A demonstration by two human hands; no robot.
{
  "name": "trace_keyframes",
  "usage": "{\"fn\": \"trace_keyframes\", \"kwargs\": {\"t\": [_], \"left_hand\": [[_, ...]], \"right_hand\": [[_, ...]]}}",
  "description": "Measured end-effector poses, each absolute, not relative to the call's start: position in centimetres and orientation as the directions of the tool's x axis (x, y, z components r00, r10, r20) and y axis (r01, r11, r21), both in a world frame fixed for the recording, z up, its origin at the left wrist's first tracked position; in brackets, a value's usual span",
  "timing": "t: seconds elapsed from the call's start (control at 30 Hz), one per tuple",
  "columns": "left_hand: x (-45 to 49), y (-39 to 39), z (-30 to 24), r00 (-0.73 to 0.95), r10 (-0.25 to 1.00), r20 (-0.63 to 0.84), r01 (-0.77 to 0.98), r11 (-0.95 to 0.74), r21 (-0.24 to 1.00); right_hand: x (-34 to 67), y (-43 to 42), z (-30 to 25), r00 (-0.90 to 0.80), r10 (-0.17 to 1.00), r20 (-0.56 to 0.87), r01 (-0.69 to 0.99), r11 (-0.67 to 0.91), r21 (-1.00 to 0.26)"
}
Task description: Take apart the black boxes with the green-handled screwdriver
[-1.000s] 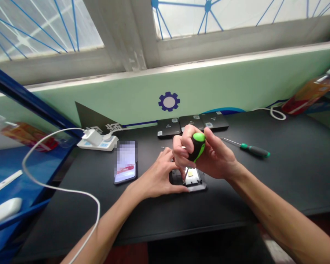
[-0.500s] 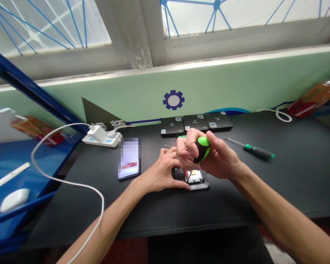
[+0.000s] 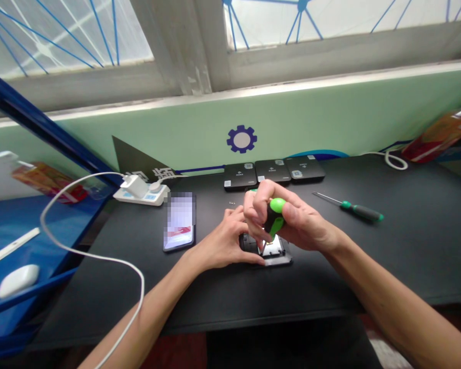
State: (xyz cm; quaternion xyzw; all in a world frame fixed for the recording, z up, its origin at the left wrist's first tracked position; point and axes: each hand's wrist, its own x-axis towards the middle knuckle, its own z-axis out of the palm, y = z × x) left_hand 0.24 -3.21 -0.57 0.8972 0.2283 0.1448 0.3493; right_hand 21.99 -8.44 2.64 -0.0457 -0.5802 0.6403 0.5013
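My right hand is closed round a short screwdriver with a black and green handle. Its shaft slants down onto a small opened electronic device, which has a silvery white part inside a dark frame. My left hand grips that device from its left side, thumb along the near edge; the far fingers are partly covered by my right hand. Several tiny screws lie on the dark table just beyond my left hand.
Three flat black boxes line the wall. A second, longer screwdriver lies to the right. On the left are a phone and a white power strip. A white cable loops across my left forearm.
The screwdriver handle has tilted and shifted slightly left and down along with my right hand. My left hand stays on the device.
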Motion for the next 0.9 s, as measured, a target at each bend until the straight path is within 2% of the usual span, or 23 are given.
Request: {"fn": "trace_keyframes", "kwargs": {"t": [0.2, 0.9], "left_hand": [[0.24, -3.27, -0.66, 0.854, 0.507, 0.117, 0.315, -0.682, 0.66], [0.32, -3.19, -0.1, 0.868, 0.493, 0.063, 0.32, -0.651, 0.689]], "right_hand": [[21.94, -8.47, 2.67, -0.472, 0.702, 0.533, -0.592, 0.195, -0.782], [21.51, -8.02, 2.14, -0.362, 0.745, 0.56, -0.559, 0.307, -0.77]]}}
